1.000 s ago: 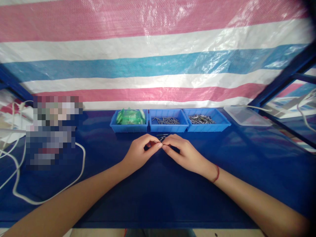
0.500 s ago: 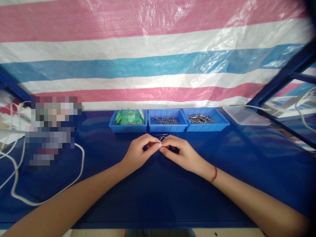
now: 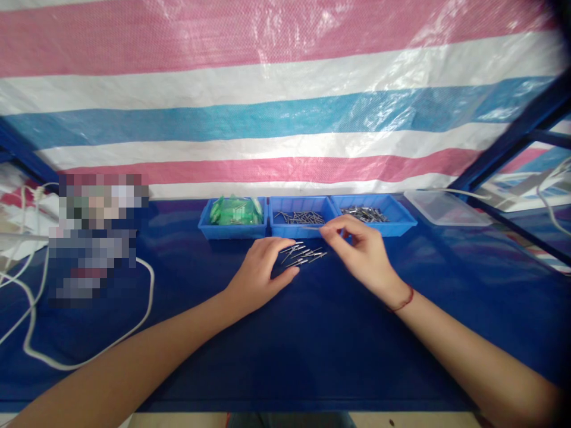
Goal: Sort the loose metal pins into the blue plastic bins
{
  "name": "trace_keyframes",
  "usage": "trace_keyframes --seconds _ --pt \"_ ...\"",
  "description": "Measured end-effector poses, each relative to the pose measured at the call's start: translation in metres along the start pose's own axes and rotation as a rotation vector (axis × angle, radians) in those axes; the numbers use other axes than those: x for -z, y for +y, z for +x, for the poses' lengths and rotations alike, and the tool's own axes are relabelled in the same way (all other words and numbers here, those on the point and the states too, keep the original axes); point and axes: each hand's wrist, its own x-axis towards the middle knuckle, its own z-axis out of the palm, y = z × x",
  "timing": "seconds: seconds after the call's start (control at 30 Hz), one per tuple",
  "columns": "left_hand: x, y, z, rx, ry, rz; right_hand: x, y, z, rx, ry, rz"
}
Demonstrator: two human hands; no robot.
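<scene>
Metal pins (image 3: 303, 254) lie loose just before the blue trays (image 3: 303, 230); right hand (image 3: 363, 252) pinches one pin above them, left hand (image 3: 263, 270) rests curled, its grasp hidden, open tabletop (image 3: 312, 345) nearer.

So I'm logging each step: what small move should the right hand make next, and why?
Probably lower the thin metal pin it pinches into the middle bin: the right hand holds it at that bin's front rim, away from the loose pins by the left hand.
</scene>
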Motion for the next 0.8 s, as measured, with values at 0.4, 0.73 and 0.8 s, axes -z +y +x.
trace_keyframes --seconds 0.4,0.73,0.8 --pt "0.000 0.000 -0.002 -0.098 -0.274 0.192 0.035 0.053 0.019 -0.144 0.193 -0.738" --pt "-0.003 -0.002 -0.002 -0.028 -0.168 0.254 0.005 0.011 0.004 0.180 -0.051 -0.458" --pt "-0.003 -0.005 -0.002 -0.023 -0.155 0.255 0.001 0.006 0.001 0.217 -0.108 -0.393"
